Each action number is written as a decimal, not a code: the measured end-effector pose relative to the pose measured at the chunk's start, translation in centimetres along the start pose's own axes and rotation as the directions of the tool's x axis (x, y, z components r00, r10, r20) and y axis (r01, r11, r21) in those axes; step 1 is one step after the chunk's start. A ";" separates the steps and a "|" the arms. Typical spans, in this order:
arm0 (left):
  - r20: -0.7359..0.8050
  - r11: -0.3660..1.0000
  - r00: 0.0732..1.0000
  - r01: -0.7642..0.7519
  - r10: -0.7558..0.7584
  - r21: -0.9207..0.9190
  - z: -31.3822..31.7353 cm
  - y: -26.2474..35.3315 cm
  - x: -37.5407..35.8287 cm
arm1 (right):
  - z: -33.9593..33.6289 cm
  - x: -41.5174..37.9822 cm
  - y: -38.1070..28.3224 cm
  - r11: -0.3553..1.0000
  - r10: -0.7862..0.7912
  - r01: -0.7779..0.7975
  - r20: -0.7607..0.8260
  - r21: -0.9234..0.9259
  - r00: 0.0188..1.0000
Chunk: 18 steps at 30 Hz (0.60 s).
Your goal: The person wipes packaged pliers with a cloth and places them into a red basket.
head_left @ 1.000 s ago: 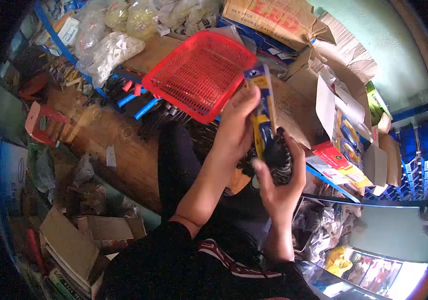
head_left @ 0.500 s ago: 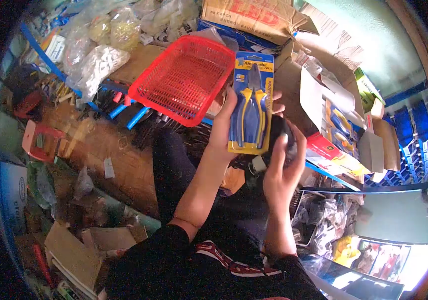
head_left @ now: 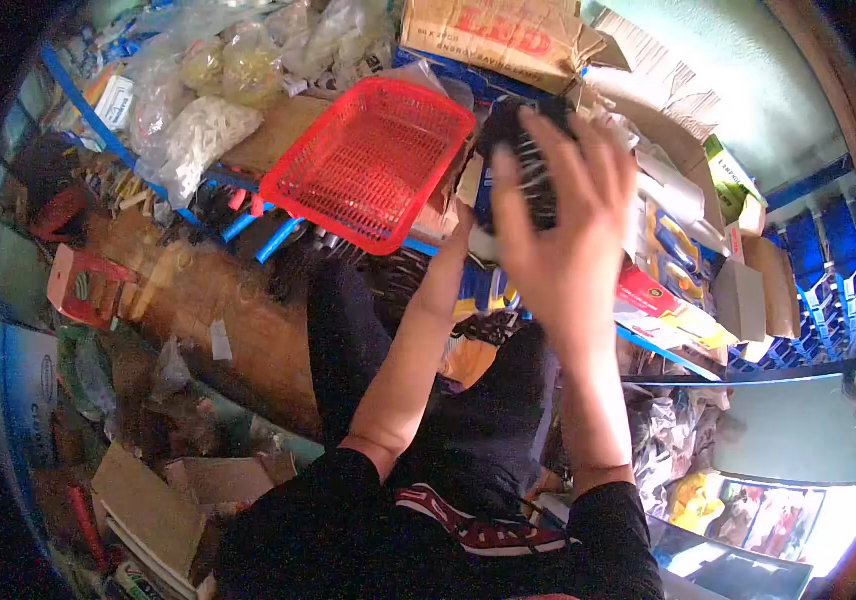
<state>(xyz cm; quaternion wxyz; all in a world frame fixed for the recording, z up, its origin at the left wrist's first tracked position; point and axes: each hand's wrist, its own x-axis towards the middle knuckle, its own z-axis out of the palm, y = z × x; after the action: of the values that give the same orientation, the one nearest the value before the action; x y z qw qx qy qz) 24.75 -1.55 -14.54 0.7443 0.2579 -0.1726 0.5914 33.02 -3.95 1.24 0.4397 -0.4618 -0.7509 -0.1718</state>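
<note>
My left hand (head_left: 462, 225), mostly hidden, is at the carded combination pliers (head_left: 485, 290), blue and yellow behind clear plastic. It still appears to be closed around the card's edge, though the fingers do not show. Over the upper part of the pack, my right hand (head_left: 578, 190) is smeared by motion, its fingers curved on a black bristled brush (head_left: 528, 165). The brush and hand cover most of the pliers.
A red plastic basket (head_left: 378, 160) sits left of my hands on the shelf. Behind stands a cardboard lamp box (head_left: 488, 40). To the right, an open carton (head_left: 678, 250) holds similar packed tools, near blue bins (head_left: 823, 260). Clear bags (head_left: 203, 135) lie at upper left.
My right hand has moved up with the brush, from beside the lower right of the pliers pack to over its top. The pack, plainly visible before, is now largely covered.
</note>
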 end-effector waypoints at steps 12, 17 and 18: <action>-0.217 1.000 0.976 -0.004 0.006 0.009 -0.3 2.6 1.6 | -0.4 -13.3 -3.9 0.965 0.159 -0.227 0.391 0.133 0.907; -0.259 0.996 0.966 0.019 0.003 0.082 1.0 2.5 1.7 | -3.3 -11.0 -3.1 0.952 0.229 -0.256 0.167 0.168 0.959; -0.302 1.000 0.953 0.008 -0.015 -0.025 1.5 2.2 1.8 | -3.8 -10.1 -2.8 0.965 0.229 -0.237 0.078 0.116 0.970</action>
<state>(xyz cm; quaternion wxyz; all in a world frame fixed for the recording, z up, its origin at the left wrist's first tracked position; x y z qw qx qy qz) 23.10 -0.66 -11.94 0.7683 0.1570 -0.0621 0.6174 34.43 -13.38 -4.51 0.4607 -0.5238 -0.7143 -0.0569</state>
